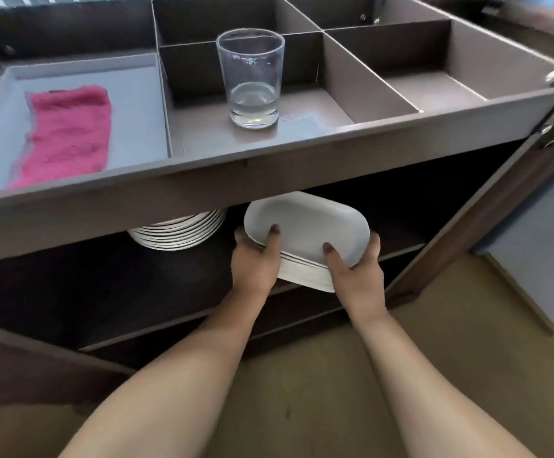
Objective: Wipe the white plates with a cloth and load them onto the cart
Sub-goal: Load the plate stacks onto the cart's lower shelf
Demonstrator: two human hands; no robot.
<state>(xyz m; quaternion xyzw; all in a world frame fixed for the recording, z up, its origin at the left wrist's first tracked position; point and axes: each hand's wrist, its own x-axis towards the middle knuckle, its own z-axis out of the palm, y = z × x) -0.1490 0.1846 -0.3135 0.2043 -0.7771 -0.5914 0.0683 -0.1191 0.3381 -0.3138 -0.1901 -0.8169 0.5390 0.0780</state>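
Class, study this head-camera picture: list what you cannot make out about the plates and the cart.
Round plate stack: head view, rear hidden under the cart's top tray, so no count.
Oblong plates: left hand and right hand cover the stack's sides; whether it rests on the shelf is unclear.
Rear compartments: cut off by the picture's top edge.

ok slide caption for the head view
Left hand and right hand hold a stack of white oblong plates at the brown cart's lower shelf
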